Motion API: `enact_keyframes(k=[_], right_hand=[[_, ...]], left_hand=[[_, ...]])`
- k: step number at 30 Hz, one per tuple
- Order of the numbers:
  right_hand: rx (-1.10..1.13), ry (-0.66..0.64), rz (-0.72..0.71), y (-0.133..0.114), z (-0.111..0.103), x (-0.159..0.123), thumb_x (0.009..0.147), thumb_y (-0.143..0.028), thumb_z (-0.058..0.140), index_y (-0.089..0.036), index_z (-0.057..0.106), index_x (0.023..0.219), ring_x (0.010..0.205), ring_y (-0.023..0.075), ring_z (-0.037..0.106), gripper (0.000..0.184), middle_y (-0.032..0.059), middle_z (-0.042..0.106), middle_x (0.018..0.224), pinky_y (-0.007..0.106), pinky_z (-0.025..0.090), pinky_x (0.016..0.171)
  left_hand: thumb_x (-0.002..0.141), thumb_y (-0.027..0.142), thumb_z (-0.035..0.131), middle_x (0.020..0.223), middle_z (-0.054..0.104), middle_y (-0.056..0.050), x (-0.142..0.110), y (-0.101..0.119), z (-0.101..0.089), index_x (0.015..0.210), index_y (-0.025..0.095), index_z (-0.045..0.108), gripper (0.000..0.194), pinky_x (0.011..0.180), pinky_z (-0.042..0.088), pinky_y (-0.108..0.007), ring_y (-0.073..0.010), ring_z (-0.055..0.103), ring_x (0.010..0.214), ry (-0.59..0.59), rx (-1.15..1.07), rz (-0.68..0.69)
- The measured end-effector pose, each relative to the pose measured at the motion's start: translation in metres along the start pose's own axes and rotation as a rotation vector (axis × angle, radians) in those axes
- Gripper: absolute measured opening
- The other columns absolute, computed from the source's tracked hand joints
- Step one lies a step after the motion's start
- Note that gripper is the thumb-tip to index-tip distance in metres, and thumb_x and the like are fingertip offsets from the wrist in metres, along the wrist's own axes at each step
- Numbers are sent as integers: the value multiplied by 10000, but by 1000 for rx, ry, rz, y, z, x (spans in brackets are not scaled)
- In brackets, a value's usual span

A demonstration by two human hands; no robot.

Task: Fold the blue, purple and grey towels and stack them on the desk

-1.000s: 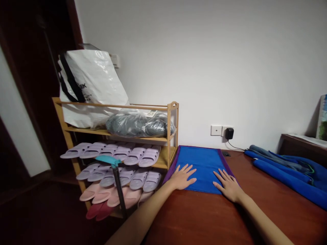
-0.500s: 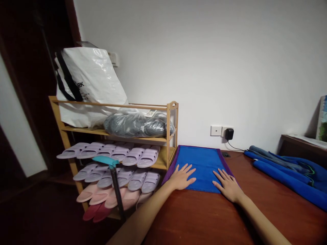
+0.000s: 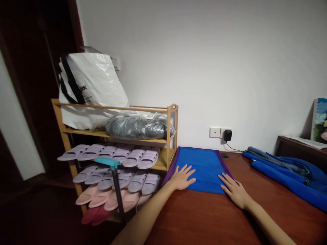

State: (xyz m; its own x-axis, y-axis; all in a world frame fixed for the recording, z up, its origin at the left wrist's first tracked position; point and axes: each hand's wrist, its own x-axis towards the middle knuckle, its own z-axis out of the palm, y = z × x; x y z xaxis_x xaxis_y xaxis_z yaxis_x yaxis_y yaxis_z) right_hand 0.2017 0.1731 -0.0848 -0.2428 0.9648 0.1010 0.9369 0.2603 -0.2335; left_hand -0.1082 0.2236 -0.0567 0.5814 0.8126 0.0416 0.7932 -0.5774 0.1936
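Observation:
A folded blue towel with a purple edge lies flat on the dark red wooden table, close to the wall. My left hand rests open on the towel's near left corner, fingers spread flat. My right hand lies open at the towel's near right corner, fingers stretched out, partly on the cloth and partly on the table. Neither hand holds anything.
A heap of blue cloths lies at the table's right. A wooden rack left of the table carries several slippers, a white bag and a plastic-wrapped bundle. A charger sits in the wall socket. A teal-handled pole leans by the rack.
My right hand has slid a little to the right and nearer, toward the towel's corner. The left hand has stayed put. The view shifted slightly.

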Motion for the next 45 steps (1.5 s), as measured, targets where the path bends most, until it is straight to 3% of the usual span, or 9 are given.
enact_keyframes(k=[4, 7, 12, 16, 23, 26, 36, 41, 45], right_hand=[[7, -6, 35, 43, -3, -17, 869, -648, 154, -395, 211, 1426, 1401, 165, 126, 615, -48, 172, 1519, 444, 186, 1119], [-75, 42, 177, 101, -11, -43, 856, -657, 155, -377, 227, 1427, 1405, 169, 110, 640, -42, 160, 1523, 462, 191, 1109], [-424, 383, 503, 218, -20, -103, 824, -584, 132, -206, 283, 1429, 1405, 217, 117, 729, 53, 186, 1519, 526, 182, 1080], [-414, 513, 726, 273, -19, -128, 797, -555, 109, -133, 237, 1435, 1384, 270, 176, 776, 137, 240, 1490, 567, 205, 1043], [-449, 462, 796, 256, -28, -130, 788, -593, 144, -203, 425, 1321, 1101, 360, 453, 718, 150, 529, 1174, 563, 311, 882], [-502, 417, 744, 243, -31, -134, 805, -569, 155, -233, 532, 1200, 1050, 346, 470, 641, 131, 536, 1103, 545, 317, 858], [-506, 436, 737, 235, -26, -138, 844, -534, 167, -240, 545, 1166, 1063, 331, 477, 576, 123, 515, 1105, 538, 321, 884], [-515, 488, 711, 242, -21, -138, 835, -544, 158, -249, 541, 1174, 1216, 331, 374, 590, 128, 477, 1223, 548, 292, 925], [-384, 396, 779, 254, -19, -136, 829, -546, 187, -231, 492, 1252, 1180, 324, 423, 609, 104, 513, 1260, 551, 270, 960]], left_hand=[[917, 654, 186, 1536, 152, -13, 2, -1, 2, 1449, 346, 235, 617, 1063, 39, -611, -280, 67, 1403, 15, 24, -6], [917, 651, 205, 1533, 161, -20, 5, -1, 2, 1446, 343, 248, 614, 1064, 47, -605, -279, 86, 1401, 26, 28, -9], [916, 646, 228, 1529, 172, -27, 7, -1, -1, 1442, 336, 266, 612, 1067, 45, -595, -274, 100, 1400, 24, 15, -5], [918, 645, 225, 1524, 190, -27, 9, -3, 0, 1437, 341, 277, 604, 1066, 47, -599, -269, 113, 1399, 46, 13, -4], [921, 642, 231, 1526, 183, -19, 10, -1, 1, 1436, 352, 274, 592, 1069, 44, -590, -265, 109, 1400, 47, 7, -7], [922, 639, 232, 1529, 170, -16, 9, 1, -1, 1441, 350, 262, 594, 1072, 45, -585, -264, 94, 1402, 20, 13, -19], [925, 630, 242, 1523, 189, -33, 5, 5, -5, 1437, 327, 285, 597, 1071, 79, -586, -264, 126, 1398, 30, 45, -20], [924, 630, 242, 1521, 196, -34, 4, 7, -6, 1437, 326, 286, 597, 1069, 83, -591, -262, 128, 1398, 28, 46, -16], [923, 631, 247, 1518, 206, -37, 5, 4, -3, 1434, 333, 290, 593, 1066, 96, -594, -268, 145, 1394, 42, 50, -8]])
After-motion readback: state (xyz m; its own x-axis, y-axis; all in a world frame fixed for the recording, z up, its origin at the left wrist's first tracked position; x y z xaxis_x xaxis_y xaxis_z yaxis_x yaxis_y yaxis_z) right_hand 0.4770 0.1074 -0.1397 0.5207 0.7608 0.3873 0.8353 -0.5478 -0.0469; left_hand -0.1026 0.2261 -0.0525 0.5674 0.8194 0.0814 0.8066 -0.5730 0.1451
